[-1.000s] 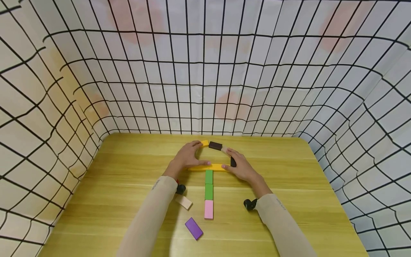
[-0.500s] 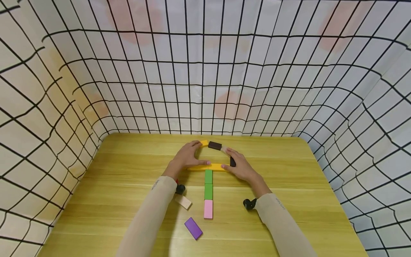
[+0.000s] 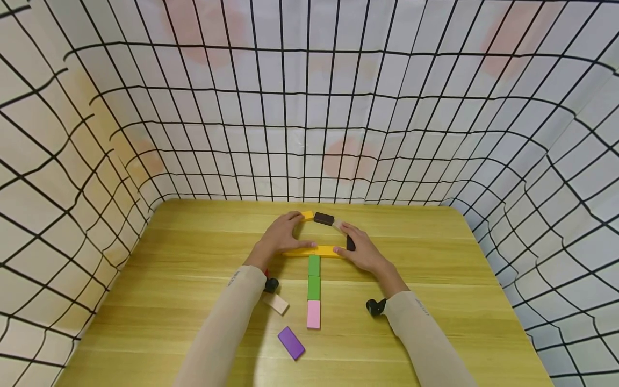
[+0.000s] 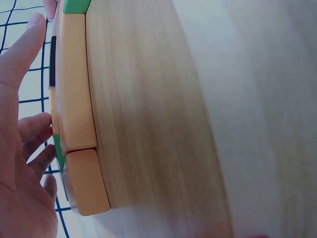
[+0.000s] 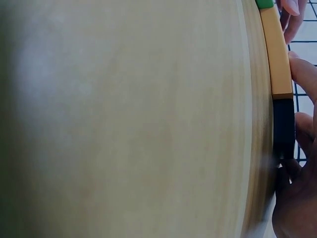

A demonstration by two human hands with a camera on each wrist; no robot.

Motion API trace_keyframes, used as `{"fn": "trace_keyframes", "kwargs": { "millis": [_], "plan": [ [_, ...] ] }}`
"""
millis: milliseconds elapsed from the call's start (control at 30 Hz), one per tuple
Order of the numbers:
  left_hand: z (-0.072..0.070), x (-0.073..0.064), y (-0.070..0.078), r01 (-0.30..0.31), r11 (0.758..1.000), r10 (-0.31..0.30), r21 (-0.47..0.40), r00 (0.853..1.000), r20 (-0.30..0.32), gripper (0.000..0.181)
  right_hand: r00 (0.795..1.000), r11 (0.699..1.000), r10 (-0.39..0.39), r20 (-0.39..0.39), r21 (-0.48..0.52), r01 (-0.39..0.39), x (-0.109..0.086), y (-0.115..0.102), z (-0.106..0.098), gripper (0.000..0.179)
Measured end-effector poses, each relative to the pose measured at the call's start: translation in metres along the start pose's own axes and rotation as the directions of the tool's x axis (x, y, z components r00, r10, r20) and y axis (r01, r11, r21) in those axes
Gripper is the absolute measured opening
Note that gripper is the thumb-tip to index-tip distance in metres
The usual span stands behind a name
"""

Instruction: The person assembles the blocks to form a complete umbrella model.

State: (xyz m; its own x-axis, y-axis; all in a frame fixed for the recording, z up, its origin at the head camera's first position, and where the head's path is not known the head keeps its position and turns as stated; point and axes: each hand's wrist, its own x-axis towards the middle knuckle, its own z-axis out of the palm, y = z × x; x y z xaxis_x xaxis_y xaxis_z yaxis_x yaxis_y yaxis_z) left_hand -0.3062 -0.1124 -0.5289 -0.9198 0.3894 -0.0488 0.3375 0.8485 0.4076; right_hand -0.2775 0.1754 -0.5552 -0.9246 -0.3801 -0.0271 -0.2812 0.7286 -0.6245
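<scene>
Wooden blocks form a half-round outline on the table. Along its near side runs a row of yellow blocks (image 3: 326, 251). My left hand (image 3: 279, 234) curves round the left side, its thumb on the row and its fingertips at a small yellow block (image 3: 308, 215); in the left wrist view a green block (image 4: 58, 146) shows by those fingers. On the right, my right hand (image 3: 364, 251) has its thumb at the row's end and its fingertips by a whitish block (image 3: 338, 224). Beneath that hand a black block (image 5: 284, 124) is partly hidden. A dark brown block (image 3: 324, 219) lies at the top between both hands.
Two green blocks (image 3: 314, 277) and a pink block (image 3: 314, 314) extend in a line toward me from the row. A purple block (image 3: 291, 343) and a beige block (image 3: 276, 303) lie loose nearer me. White sheeting behind black wire mesh (image 3: 304, 129) bounds the table.
</scene>
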Motion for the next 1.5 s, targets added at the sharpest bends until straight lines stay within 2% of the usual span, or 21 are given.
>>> {"fn": "trace_keyframes", "kwargs": {
  "millis": [233,367,500,600,700,1000,1233,1367,1500],
  "plan": [
    [0.001,0.000,-0.001,0.008,1.000,-0.008,0.015,1.000,0.004,0.105,1.000,1.000,0.004,0.001,-0.008,-0.004,0.000,-0.001,0.001,0.088],
    [0.000,0.000,0.003,0.001,1.000,-0.001,0.025,1.000,-0.004,0.106,1.000,1.000,0.007,0.003,-0.004,-0.007,0.000,-0.002,0.000,0.087],
    [0.002,0.002,0.012,-0.055,0.998,0.055,0.041,0.998,-0.007,0.105,1.000,1.000,0.005,0.002,-0.003,-0.005,0.000,-0.002,0.000,0.087],
    [0.004,0.005,0.020,-0.105,0.993,0.105,0.048,0.994,0.012,0.101,1.000,1.000,0.010,0.004,-0.006,-0.010,0.000,-0.002,-0.001,0.087],
    [0.007,0.006,0.026,-0.132,0.989,0.130,0.068,0.991,0.036,0.097,1.000,1.000,0.015,0.006,-0.004,-0.015,-0.001,-0.002,-0.001,0.087],
    [0.014,0.012,0.029,-0.125,0.986,0.119,0.111,0.991,0.058,0.091,1.000,1.000,0.008,0.001,0.000,-0.008,-0.001,-0.002,-0.001,0.087],
    [0.016,0.013,0.030,-0.102,0.989,0.095,0.107,0.993,0.066,0.089,1.000,1.000,0.004,-0.001,-0.003,-0.004,-0.003,-0.002,0.000,0.086],
    [0.014,0.010,0.029,-0.117,0.988,0.110,0.099,0.991,0.070,0.090,1.000,1.000,0.014,0.005,-0.001,-0.014,-0.002,-0.003,0.000,0.086],
    [0.007,0.001,0.023,-0.116,0.991,0.112,0.064,0.991,0.069,0.093,1.000,1.000,0.009,0.000,0.010,-0.009,-0.001,-0.003,0.000,0.086]
  ]
}}
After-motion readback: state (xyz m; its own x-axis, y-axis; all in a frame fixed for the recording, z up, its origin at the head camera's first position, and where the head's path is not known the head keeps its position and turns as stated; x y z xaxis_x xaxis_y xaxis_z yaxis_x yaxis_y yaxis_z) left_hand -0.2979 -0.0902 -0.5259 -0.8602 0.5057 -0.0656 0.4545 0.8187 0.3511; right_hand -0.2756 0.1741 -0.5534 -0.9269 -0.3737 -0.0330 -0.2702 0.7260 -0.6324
